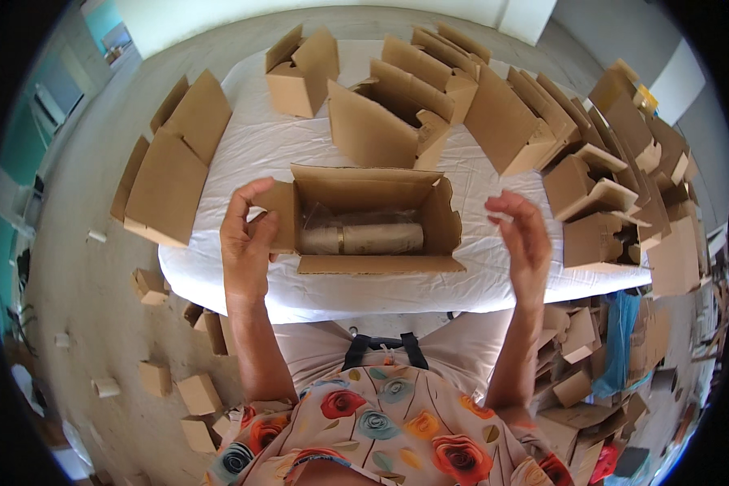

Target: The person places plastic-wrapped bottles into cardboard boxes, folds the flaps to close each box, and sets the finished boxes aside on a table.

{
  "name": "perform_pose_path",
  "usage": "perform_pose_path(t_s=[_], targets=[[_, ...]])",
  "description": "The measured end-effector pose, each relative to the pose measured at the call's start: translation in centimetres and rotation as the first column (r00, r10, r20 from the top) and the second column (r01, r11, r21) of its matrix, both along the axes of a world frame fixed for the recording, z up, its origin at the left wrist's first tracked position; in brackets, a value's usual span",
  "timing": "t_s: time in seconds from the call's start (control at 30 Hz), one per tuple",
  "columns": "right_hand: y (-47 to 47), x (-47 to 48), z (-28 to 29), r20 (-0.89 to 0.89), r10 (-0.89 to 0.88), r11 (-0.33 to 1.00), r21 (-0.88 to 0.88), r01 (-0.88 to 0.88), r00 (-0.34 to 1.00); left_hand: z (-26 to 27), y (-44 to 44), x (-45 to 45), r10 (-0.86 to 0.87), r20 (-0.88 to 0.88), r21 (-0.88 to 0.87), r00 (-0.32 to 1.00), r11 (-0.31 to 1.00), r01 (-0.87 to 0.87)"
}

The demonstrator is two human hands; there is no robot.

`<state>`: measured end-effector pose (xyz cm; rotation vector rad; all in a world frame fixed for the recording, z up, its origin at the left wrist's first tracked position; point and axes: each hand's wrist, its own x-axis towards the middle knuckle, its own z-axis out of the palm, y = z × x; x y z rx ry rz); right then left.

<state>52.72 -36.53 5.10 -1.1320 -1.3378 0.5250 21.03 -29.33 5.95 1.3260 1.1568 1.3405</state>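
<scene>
An open cardboard box (376, 264) lies before me on a table covered with white cloth (237, 291). Inside it rests a pale cylindrical item (383, 238) in clear plastic wrap, lying on its side, with a gold-coloured band around it. My left hand (247, 237) pinches the box's left end flap between thumb and fingers. Off to the right of the box, my right hand (522, 237) is raised above the cloth, slightly blurred. Its fingers are curled apart and hold nothing.
Open cardboard boxes stand at the left (170, 176), behind (389, 127) and crowded along the right (601, 240). Small cartons (198, 393) lie on the floor at the left. Under the table's right side are more cardboard (577, 340) and a blue plastic bag (619, 346).
</scene>
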Motion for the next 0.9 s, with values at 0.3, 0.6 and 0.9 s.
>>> perform_pose_path(t_s=[0.3, 0.6, 0.9], targets=[[0.4, -6.1, -3.2, 0.218, 0.188, 0.982, -0.011, -0.190, 0.958, -4.6, -2.3, 0.5, -0.015, 0.032, 0.296, 0.999, 0.955, 0.005], [2.5, -7.7, -4.5, -0.018, -0.003, 0.999, -0.032, 0.003, 1.000, -6.3, -1.4, 2.3, 0.105, 0.028, 0.398, 0.994, 0.911, -0.107], [4.0, -7.2, -3.8, -0.187, 0.208, 0.969, -0.095, -0.228, 0.960, -6.9, 0.1, 3.0, 0.054, 0.167, 0.356, 0.984, 0.928, -0.112]])
